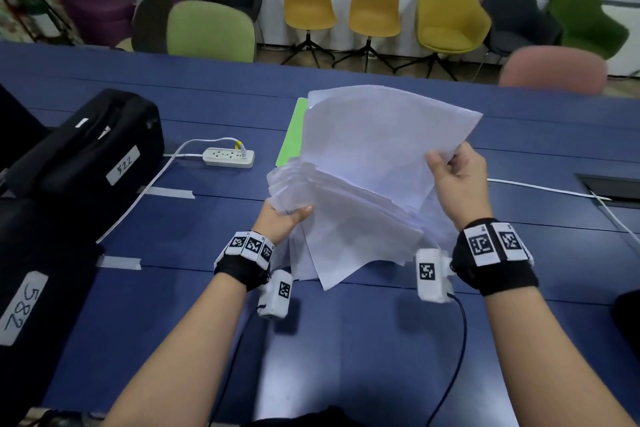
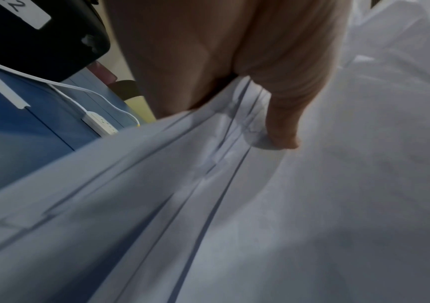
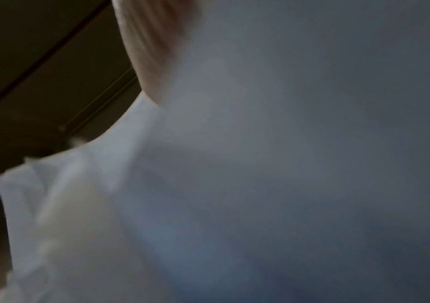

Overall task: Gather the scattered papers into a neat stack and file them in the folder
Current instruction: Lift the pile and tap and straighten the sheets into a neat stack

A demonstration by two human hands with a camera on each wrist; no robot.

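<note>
A loose, fanned bundle of white papers (image 1: 363, 177) is held up above the blue table (image 1: 214, 107), its sheets uneven at the edges. My left hand (image 1: 285, 217) grips the bundle's lower left edge, thumb on top; the left wrist view shows that thumb (image 2: 284, 123) pressing on the sheets (image 2: 260, 205). My right hand (image 1: 457, 177) pinches the right edge of the upper sheets. A green folder (image 1: 294, 135) lies flat on the table behind the papers, mostly hidden by them. The right wrist view is blurred, filled by paper (image 3: 260, 164).
Two black cases with labels, 522 (image 1: 90, 149) and 582 (image 1: 38, 288), stand at the left. A white power strip (image 1: 228, 157) with its cable lies left of the folder. A cable port (image 1: 613, 187) sits at the right edge. Chairs (image 1: 308, 0) line the far side.
</note>
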